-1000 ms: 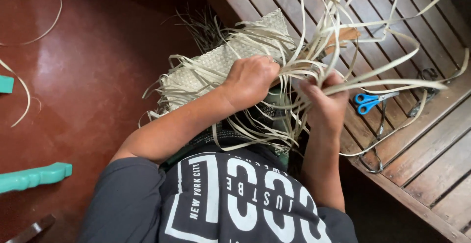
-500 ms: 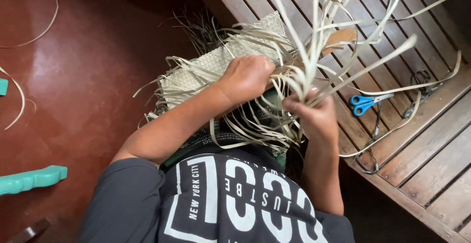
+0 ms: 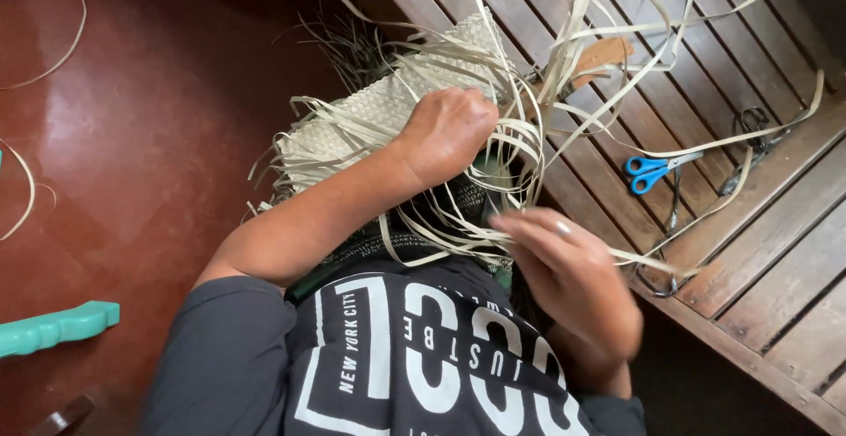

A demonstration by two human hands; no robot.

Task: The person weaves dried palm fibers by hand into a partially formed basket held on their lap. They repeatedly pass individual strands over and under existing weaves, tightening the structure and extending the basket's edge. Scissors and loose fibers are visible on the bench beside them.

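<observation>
Far left, the floor (image 3: pixel 150 163) is polished dark red, with a dull sheen and a few thin pale loose strips (image 3: pixel 26 189) lying curled along its left edge. A turquoise plastic piece with a wavy outline (image 3: pixel 57 326) juts in from the lower left edge of the floor.

Centre, the flat woven mat of pale straw-coloured plaited strips (image 3: pixel 370 114) sits over my lap, its far corner reaching onto the near edge of the brown slatted wooden bench (image 3: pixel 793 225). The weave is tight and even in a diagonal basket pattern. Its edges are unfinished: long free strip ends (image 3: pixel 564 57) fan out on every side, some curling down toward my dark printed shirt (image 3: pixel 414 357), many rising up and to the right across the bench.

My left hand (image 3: pixel 449 132) rests on the mat near its right edge, closed in a fist around a bunch of the free strip ends, knuckles up. My right hand (image 3: pixel 573 277) hovers lower and to the right, just beside the hanging strips. It is blurred, with fingers loosely extended and a ring on one finger; I cannot tell whether it holds any strip.

Right, the bench runs diagonally toward the upper right corner. On its slats lie a pair of blue-handled scissors (image 3: pixel 652 170), well apart from both hands, a flat brown piece (image 3: pixel 604 51) nearer the far edge, and dark bent wire (image 3: pixel 753 132) toward the right edge.
</observation>
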